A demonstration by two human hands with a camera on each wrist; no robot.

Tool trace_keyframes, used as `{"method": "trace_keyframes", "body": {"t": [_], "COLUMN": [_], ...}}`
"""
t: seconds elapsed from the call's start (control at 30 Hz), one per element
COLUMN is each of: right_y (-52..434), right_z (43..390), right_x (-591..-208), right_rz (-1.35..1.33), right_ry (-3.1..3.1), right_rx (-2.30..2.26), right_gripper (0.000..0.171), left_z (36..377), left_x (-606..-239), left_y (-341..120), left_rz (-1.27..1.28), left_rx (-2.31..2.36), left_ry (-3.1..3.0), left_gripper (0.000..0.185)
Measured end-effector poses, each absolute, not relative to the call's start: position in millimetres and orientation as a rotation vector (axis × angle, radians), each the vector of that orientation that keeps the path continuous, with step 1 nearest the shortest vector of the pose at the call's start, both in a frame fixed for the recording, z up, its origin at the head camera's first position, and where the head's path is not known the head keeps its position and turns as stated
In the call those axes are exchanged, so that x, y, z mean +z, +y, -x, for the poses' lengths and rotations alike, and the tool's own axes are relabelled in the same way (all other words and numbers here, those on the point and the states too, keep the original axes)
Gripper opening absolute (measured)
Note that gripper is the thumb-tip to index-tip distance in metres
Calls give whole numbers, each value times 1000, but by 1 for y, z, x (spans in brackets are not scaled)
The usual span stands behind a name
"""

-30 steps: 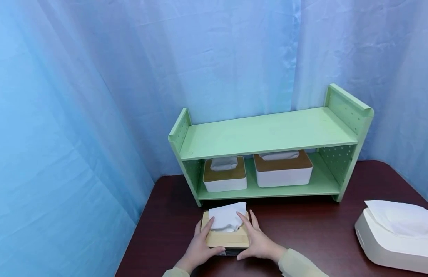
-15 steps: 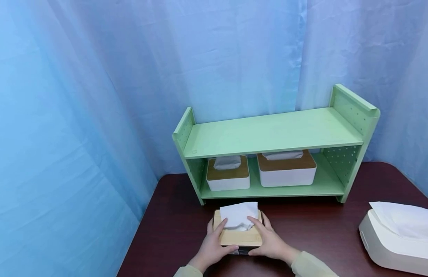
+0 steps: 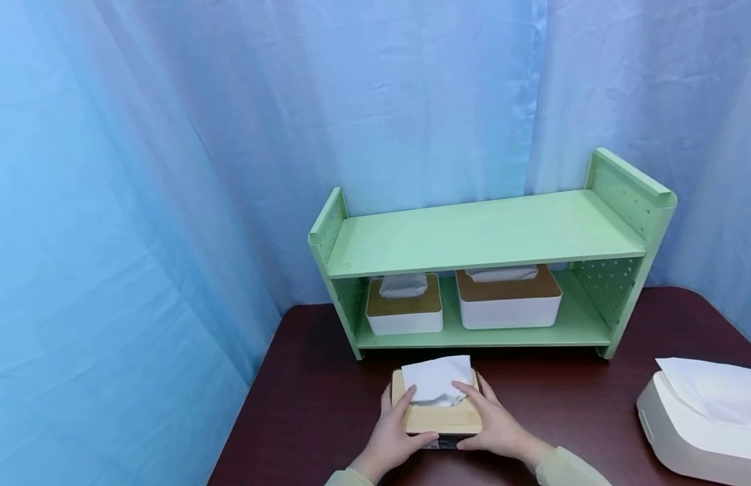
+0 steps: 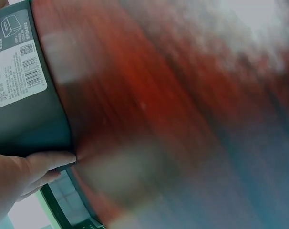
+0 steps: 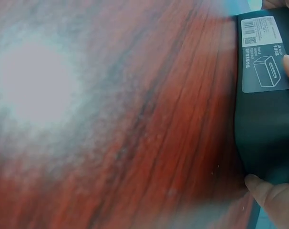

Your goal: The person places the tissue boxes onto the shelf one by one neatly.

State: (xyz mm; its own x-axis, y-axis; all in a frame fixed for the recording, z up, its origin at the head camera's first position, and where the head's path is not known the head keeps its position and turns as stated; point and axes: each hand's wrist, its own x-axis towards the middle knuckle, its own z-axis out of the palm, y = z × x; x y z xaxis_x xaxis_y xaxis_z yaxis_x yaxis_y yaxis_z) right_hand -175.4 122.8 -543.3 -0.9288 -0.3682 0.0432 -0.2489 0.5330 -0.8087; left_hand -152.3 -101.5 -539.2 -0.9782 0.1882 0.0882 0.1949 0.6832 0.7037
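A black tissue box (image 3: 445,421) with a light wooden lid is at the table's front, below the shelf in the head view. White tissue (image 3: 435,383) sticks out of its top. My left hand (image 3: 392,437) grips its left side and my right hand (image 3: 498,428) its right side, both thumbs against the near face. In the left wrist view, the dark box wall (image 4: 30,131) carries a white barcode label (image 4: 21,74). The right wrist view has the same dark wall (image 5: 266,126) close against the wood. Whether its underside touches the table cannot be told.
Behind stands a green two-tier shelf (image 3: 491,233). Its lower tier holds a small white tissue box (image 3: 406,324) with a wooden lid and a larger one (image 3: 510,312) beside it. A white tissue box (image 3: 704,432) lies at the table's (image 3: 290,398) right. Blue curtains (image 3: 412,101) hang behind.
Both hands and the black tissue box between them have moved to the right relative to the shelf. The view has also shifted slightly. Both hands keep their grip.
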Motion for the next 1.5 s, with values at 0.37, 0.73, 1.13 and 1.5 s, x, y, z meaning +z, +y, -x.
{"method": "trace_keyframes", "body": {"t": [0.37,0.73,1.13,1.5], "right_y": [136,156,155,147], "right_z": [169,169,168,167], "right_x": [-542,-543,-548,-533], "right_rz": [537,720,740,809], "right_ry": [2693,2678,2751,2817], "right_rx": [-1352,-1381,-1390,-1402], "right_gripper": [99,90,88,87], "left_z": [148,155,153,146], "left_x": [-534,-532,-540,-529], "left_y": [-94,-107,-114,-121], "left_rz": [356,520,563,622], "left_rx": [-1180,-1166,-1205,-1172], "left_ry": [-2914,-2946,-2878,-2729], "left_gripper": [87,85,83,82]}}
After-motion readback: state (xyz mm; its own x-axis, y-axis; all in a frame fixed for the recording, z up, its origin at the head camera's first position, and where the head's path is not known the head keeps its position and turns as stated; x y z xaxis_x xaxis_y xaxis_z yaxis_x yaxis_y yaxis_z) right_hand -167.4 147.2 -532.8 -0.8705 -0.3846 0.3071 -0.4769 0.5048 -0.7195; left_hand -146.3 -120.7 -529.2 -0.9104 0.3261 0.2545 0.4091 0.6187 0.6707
